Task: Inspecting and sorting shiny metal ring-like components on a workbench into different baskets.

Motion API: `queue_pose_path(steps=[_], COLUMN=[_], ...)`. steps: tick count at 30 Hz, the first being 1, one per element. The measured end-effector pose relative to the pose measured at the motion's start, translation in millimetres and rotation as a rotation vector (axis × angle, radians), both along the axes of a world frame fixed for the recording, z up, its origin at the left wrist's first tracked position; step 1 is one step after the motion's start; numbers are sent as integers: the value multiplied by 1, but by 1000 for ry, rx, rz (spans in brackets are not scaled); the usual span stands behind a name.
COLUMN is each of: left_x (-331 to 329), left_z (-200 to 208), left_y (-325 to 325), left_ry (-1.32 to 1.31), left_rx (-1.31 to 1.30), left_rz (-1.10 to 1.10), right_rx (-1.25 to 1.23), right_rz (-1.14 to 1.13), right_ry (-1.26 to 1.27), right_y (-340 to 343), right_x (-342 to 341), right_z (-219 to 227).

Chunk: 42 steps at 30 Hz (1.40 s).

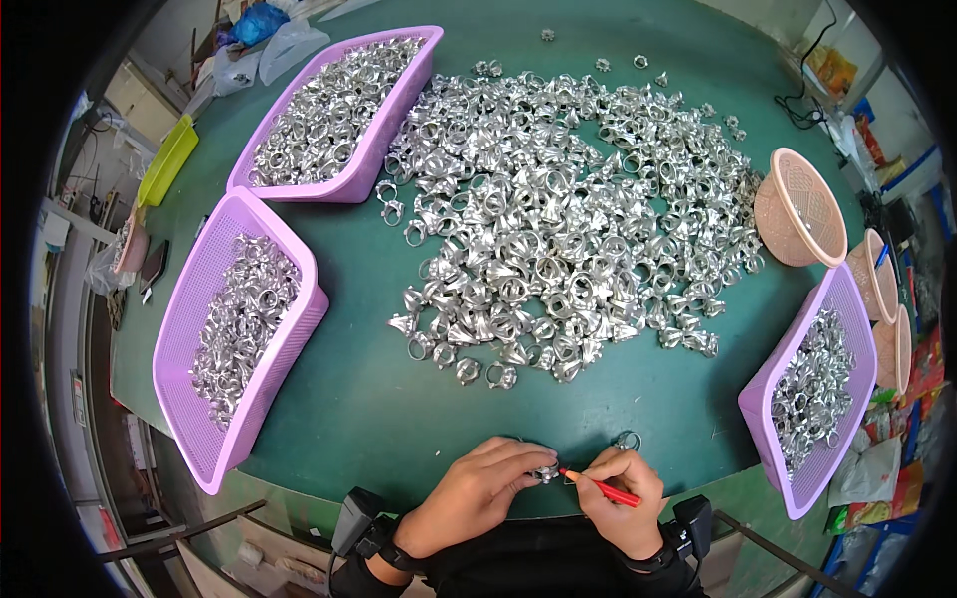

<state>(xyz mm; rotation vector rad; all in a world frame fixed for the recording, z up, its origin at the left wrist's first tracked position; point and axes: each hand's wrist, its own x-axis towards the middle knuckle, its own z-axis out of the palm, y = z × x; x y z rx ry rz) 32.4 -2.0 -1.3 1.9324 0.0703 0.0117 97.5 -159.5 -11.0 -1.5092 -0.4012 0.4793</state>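
Close to the table's front edge, my left hand (478, 495) pinches a silver metal ring-shaped piece (544, 472). My right hand (626, 498) is closed on a red pencil (618, 493), its tip at or just beside that piece; contact is hard to make out. Another silver ring piece (628, 440) lies just beyond my right fingers. Farther out, a large loose pile of similar silver ring pieces (558, 229) spreads over the green table (349, 399).
Two purple baskets (304, 244) (369, 184) with silver pieces stand at the left. A third purple basket (763, 429) is at the right, near several peach baskets (783, 214). A yellow-green tray (169, 159) and a dark phone (155, 261) lie far left.
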Motion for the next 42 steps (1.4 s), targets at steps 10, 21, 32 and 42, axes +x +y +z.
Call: queue_pose_path(steps=[10, 21, 32, 42], left_x=[-5, -7, -6, -5], left_z=[9, 14, 8, 6], left_y=[-2, -14, -6, -1], left_ry=[48, -72, -83, -23], left_rx=[-468, -328, 110, 127], left_rz=[2, 45, 10, -86], right_rx=[28, 60, -64, -36], right_rz=[133, 96, 108, 76], right_ry=[-167, -381, -172, -101], right_y=[-6, -9, -16, 1], right_x=[5, 4, 1, -4], right_z=[8, 7, 6, -1])
